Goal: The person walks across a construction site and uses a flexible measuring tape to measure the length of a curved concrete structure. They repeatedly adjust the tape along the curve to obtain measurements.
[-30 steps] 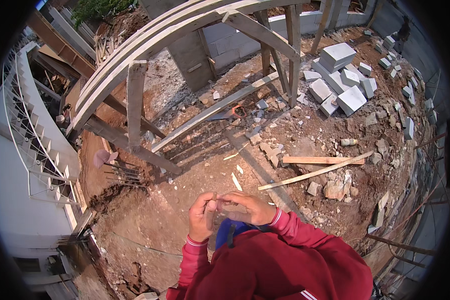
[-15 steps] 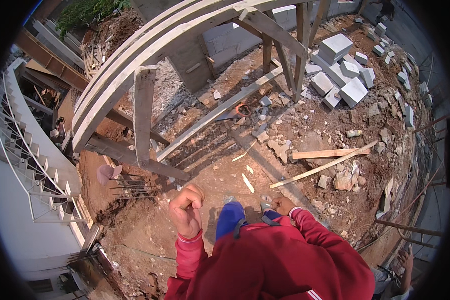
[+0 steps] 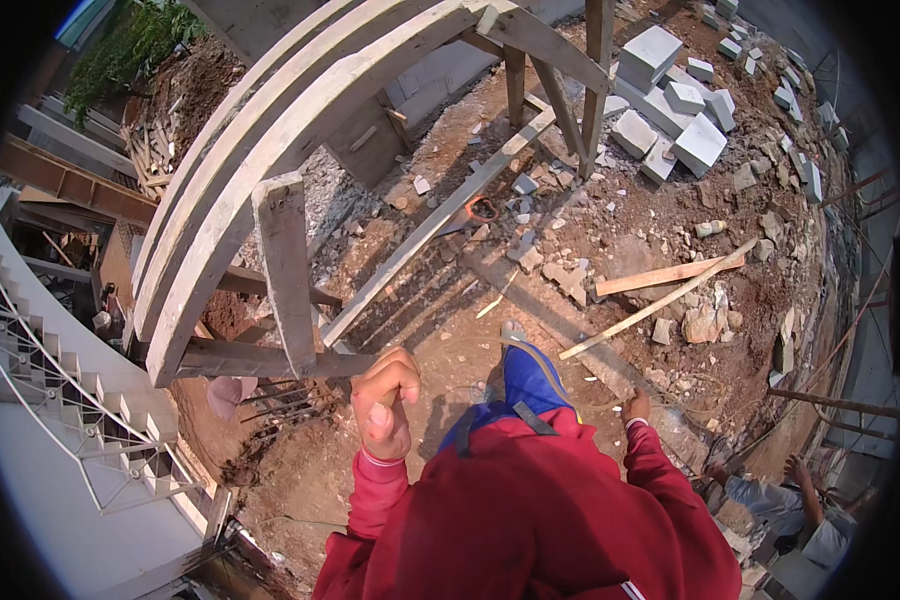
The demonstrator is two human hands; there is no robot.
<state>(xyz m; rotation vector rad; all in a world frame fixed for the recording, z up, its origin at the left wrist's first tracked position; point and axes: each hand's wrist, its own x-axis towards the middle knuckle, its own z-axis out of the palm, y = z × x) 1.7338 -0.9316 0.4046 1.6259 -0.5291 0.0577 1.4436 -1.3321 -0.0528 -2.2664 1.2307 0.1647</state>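
Stairs (image 3: 68, 365): white, curving, far left.
Frame (image 3: 282, 240): arched timber, its lower end by the left grip (image 3: 385, 400).
Left grip: curled; I can't tell on what, if anything.
Cord (image 3: 558, 382): loops by the blue trousers (image 3: 526, 388) towards the right grip (image 3: 637, 405); best kept untwisted, out from underfoot.
Right grip: low; can't tell if it pinches the cord.
Ground (image 3: 650, 225): reddish, rubble-strewn; wants careful treading.
Blocks (image 3: 700, 147): white, heaped.
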